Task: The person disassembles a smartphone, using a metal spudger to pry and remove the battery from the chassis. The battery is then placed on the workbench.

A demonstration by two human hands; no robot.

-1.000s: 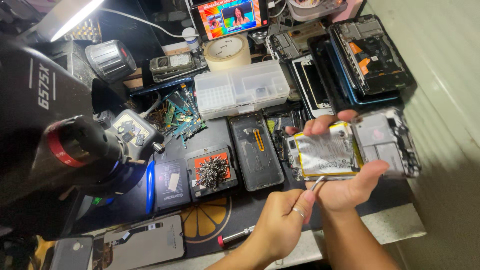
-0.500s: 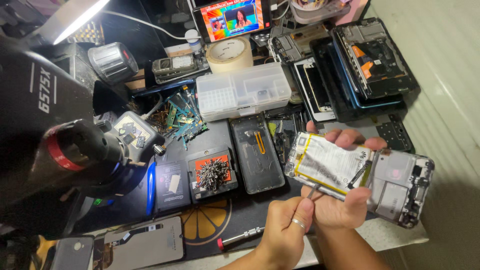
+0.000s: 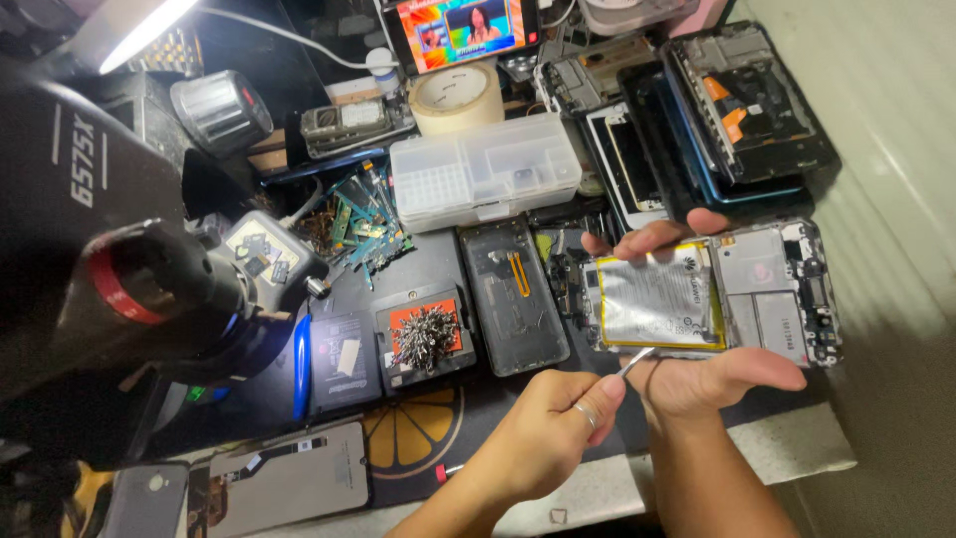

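Now right hand (image 3: 712, 374) grips opened phone (image 3: 712, 299), silver battery (image 3: 657, 302) yellow-edged; left hand (image 3: 558, 433) pinches tweezers (image 3: 633, 362).

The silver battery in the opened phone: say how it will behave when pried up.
The battery is a thin foil pouch, so probably bendy and easily punctured by the metal tool. It lies flat in the phone, so likely stuck.

A clear plastic compartment box (image 3: 485, 171) sits mid-bench (image 3: 797, 453), with a roll of tape (image 3: 457, 98) just behind it and a small lit screen (image 3: 460, 28) farther back. A dark phone back cover (image 3: 513, 296) lies beside a red-topped pad heaped with tiny screws (image 3: 426, 337). Stacked opened phones (image 3: 732, 120) fill the far right corner. A black microscope (image 3: 119, 269) looms left.
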